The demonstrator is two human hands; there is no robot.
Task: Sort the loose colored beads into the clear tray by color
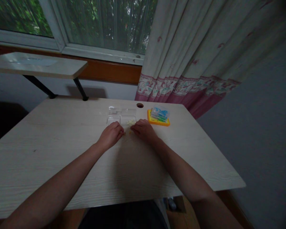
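My left hand [111, 135] rests low over the table, its thumb and fingers pinched together. A tiny orange-yellow piece [124, 133] shows at those fingertips, too small to name. Facing it, my right hand [144, 129] is also closed in a pinch, and what its fingertips hold is hidden. Another small orange-yellow speck [130, 132] is just by the right fingertips. Right behind the hands lies an opened clear plastic case [120, 112] with compartments. Several small pale yellow pieces [131, 122] are in its right compartment, close to my right fingers.
A yellow-orange tray [159, 123] sits right of my right hand, with a clear box [160, 113] holding blue and green things on top. Behind are a round cable hole [139, 105], a raised shelf [38, 65] at left and a curtain [181, 63]. The table's front edge is near my body.
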